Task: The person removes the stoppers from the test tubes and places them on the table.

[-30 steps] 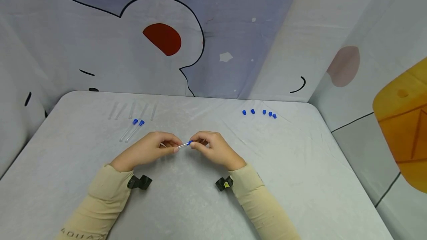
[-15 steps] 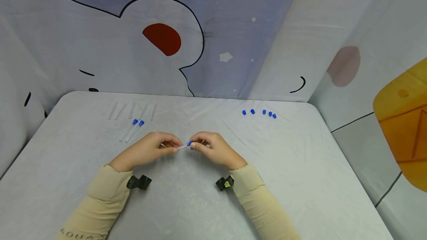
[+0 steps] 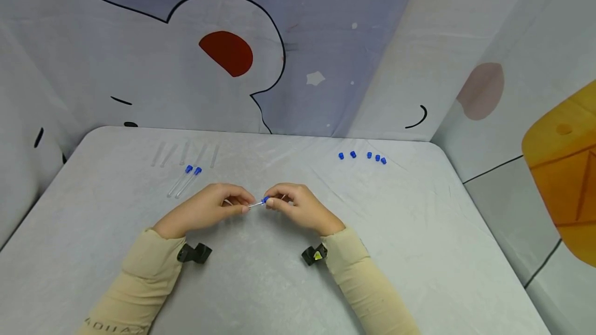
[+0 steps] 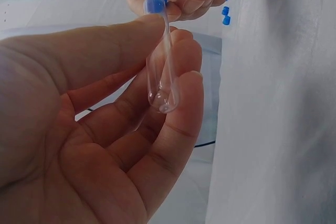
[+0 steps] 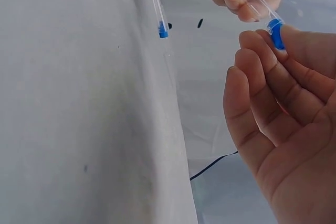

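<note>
Between thumb and fingers, my left hand (image 3: pixel 211 208) holds a clear test tube (image 4: pixel 161 72), its rounded bottom toward the left wrist camera. A blue cap (image 5: pixel 275 34) sits at the tube's mouth, and my right hand (image 3: pixel 300 208) pinches that cap with thumb and index finger. Part of the cap shows through the clear wall in the left wrist view; how deep it is seated I cannot tell. Both hands are close together over the middle of the table, the tube slanting up to the right between them.
Two capped test tubes (image 3: pixel 188 184) lie left of the hands on the white table (image 3: pixel 279 283). Behind them lie several uncapped clear tubes (image 3: pixel 184 153). Several loose blue caps (image 3: pixel 369 155) are at the back right. A printed cloth wall (image 3: pixel 326 92) rises behind the table.
Both hands keep nearly the same place and the same hold on the tube and cap. The head view has shifted very slightly.
</note>
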### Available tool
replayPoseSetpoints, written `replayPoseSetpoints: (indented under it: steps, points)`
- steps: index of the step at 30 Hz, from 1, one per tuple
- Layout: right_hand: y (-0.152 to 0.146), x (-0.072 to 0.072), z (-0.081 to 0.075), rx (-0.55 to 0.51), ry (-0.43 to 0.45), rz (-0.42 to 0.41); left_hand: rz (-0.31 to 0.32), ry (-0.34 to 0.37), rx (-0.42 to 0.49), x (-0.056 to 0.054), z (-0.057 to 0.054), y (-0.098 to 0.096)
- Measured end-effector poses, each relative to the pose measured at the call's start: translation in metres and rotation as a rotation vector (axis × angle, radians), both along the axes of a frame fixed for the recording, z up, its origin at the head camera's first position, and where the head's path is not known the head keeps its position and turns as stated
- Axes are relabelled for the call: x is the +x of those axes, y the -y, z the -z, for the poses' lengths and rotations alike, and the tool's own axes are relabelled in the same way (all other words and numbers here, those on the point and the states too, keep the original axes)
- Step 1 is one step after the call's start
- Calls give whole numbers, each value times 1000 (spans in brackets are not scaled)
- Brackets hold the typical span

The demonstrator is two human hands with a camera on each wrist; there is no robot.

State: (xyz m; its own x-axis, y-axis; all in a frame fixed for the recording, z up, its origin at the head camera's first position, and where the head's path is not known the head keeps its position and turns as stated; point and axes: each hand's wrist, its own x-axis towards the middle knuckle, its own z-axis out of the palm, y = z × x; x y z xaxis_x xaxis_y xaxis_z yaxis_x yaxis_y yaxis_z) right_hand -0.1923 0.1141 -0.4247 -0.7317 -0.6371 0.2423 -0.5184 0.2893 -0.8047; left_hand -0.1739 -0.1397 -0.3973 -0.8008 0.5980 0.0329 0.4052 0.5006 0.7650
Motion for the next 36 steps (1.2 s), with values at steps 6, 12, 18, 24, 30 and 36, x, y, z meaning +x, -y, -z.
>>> replayPoseSetpoints:
  steps: [6, 12, 18, 24, 30, 36]
  points:
    - [0, 0, 0, -11, 16, -4, 2, -4, -1, -1, 1, 1]
    - [-1, -1, 1, -16, -4, 24, -9, -5, 3, -1, 1, -1]
    - [1, -2, 2, -20, -41, 57, -25, 2, 13, -1, 2, -1]
    - [1, -2, 3, -48, -22, 93, -37, 1, 16, -1, 1, 0]
    - [1, -2, 3, -93, 15, 126, -35, -6, 13, -1, 1, 0]
    - [1, -2, 4, -108, 52, 133, -33, -8, 15, -1, 1, 0]
